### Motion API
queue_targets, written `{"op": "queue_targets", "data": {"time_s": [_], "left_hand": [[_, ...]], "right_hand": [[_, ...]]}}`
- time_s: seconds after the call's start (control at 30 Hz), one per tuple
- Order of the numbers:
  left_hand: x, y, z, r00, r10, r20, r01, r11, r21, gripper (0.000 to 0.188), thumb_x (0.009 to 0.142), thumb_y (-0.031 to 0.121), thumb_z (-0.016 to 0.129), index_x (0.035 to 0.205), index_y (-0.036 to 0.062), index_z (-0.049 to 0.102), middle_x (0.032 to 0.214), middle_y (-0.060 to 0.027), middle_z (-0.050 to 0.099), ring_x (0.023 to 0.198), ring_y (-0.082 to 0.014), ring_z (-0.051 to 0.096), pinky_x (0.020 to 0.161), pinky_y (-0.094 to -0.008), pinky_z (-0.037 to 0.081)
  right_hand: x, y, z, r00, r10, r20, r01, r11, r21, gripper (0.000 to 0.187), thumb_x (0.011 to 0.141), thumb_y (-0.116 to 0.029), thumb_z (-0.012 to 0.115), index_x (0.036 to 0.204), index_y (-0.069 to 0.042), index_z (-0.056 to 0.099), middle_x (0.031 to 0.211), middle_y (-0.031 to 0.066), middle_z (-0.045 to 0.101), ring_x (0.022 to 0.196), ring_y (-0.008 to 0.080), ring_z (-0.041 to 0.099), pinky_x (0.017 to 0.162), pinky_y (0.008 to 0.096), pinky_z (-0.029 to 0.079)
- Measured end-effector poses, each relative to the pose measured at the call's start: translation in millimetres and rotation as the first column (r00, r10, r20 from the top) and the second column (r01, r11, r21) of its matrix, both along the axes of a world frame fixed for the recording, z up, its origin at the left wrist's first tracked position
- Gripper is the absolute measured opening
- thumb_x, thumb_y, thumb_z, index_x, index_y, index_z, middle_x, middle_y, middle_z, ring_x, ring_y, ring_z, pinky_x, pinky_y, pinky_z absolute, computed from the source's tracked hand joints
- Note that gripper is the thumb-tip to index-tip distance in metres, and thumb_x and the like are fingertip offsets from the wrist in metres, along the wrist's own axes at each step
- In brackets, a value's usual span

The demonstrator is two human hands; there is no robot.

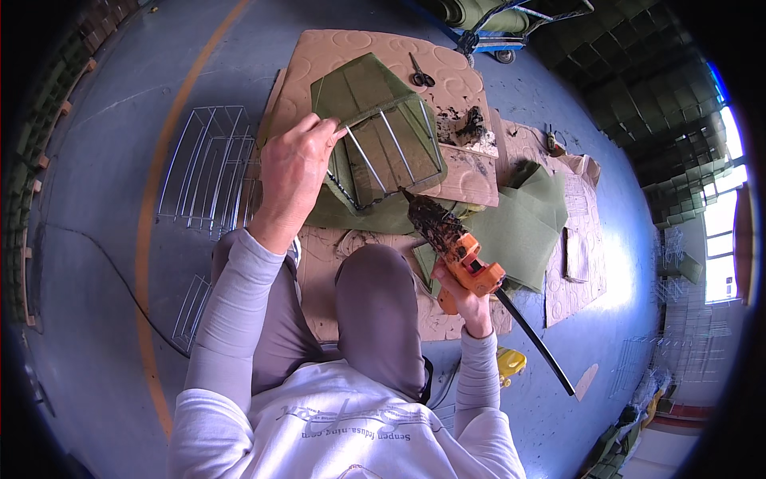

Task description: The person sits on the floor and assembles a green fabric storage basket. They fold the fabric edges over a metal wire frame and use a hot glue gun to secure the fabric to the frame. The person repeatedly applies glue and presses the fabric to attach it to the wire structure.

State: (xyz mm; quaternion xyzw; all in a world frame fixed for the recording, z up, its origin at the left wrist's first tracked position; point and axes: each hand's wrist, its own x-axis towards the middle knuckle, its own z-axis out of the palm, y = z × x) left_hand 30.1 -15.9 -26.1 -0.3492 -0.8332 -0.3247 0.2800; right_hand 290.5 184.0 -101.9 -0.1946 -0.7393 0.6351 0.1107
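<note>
Head view, watched from my distant seat, showed a bare rack [209, 164] on the floor at far left, then the left hand [299, 156], thumb and forefinger clamped together on the left edge of the cage [387, 140]. From those fingers the cage lay to the right, over cardboard [335, 48], its bars slanting from upper left to lower right. That hand was the nearer, in contact with it. The cage looked boxy, with pale metal bars, green mesh around them and dark smears along its lower left edge. Scissors [421, 76] lay beyond it. The gun [483, 278], black-smeared toward its nose, slanted up and left, its tip at the cage's near edge; whether they touched, I couldn't tell. The right hand [467, 297] had its fingers wrapped around the gun's grip. Farther right lay loose mesh [531, 219].
</note>
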Motion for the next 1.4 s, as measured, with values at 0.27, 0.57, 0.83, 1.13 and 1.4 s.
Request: {"op": "queue_targets", "data": {"time_s": [0.27,0.57,0.83,1.13,1.4], "left_hand": [[1,5,3,0.999,-0.042,0.012,0.042,0.999,0.009,0.018,0.086,0.015,0.072,0.100,0.0035,0.070,0.084,-0.0088,0.066,0.069,-0.0296,0.066,0.058,-0.0375,0.052],[-5,17,6,0.999,-0.048,-0.015,0.047,0.999,-0.013,0.019,0.083,0.010,0.074,0.101,0.0039,0.071,0.086,-0.0074,0.067,0.072,-0.0270,0.069,0.062,-0.0360,0.054],[-15,32,12,0.988,-0.133,-0.081,0.132,0.991,-0.023,0.019,0.083,0.010,0.074,0.101,0.0048,0.072,0.083,-0.0073,0.066,0.071,-0.0256,0.068,0.061,-0.0354,0.054],[-34,53,22,0.981,-0.165,-0.098,0.153,0.981,-0.120,0.016,0.084,0.013,0.071,0.099,0.0059,0.072,0.081,-0.0068,0.065,0.069,-0.0255,0.067,0.060,-0.0359,0.053],[-38,57,21,0.986,-0.159,-0.057,0.154,0.984,-0.092,0.017,0.083,0.012,0.071,0.100,0.0067,0.074,0.083,-0.0066,0.067,0.072,-0.0255,0.068,0.063,-0.0350,0.054]], "right_hand": [[-1,1,-1,1.000,0.031,0.007,-0.032,0.989,0.142,0.021,0.085,-0.018,0.078,0.100,-0.006,0.068,0.091,0.0039,0.069,0.083,0.0172,0.066,0.074,0.0315,0.054],[2,-4,6,0.995,0.081,-0.055,-0.068,0.978,0.195,0.015,0.085,-0.008,0.074,0.096,-0.004,0.064,0.088,0.0010,0.065,0.082,0.0109,0.061,0.076,0.0281,0.050],[7,7,-18,0.989,0.081,-0.123,-0.035,0.942,0.334,0.016,0.086,-0.006,0.072,0.099,-0.002,0.063,0.088,0.0025,0.064,0.083,0.0123,0.061,0.075,0.0282,0.049],[7,6,-7,0.991,-0.119,-0.060,0.120,0.993,0.013,0.021,0.084,-0.014,0.076,0.100,-0.004,0.067,0.088,0.0014,0.068,0.078,0.0105,0.063,0.069,0.0272,0.051],[6,8,-6,0.984,-0.138,-0.115,0.131,0.989,-0.072,0.020,0.083,-0.009,0.076,0.100,-0.004,0.067,0.089,0.0007,0.068,0.079,0.0105,0.063,0.071,0.0260,0.050]]}}
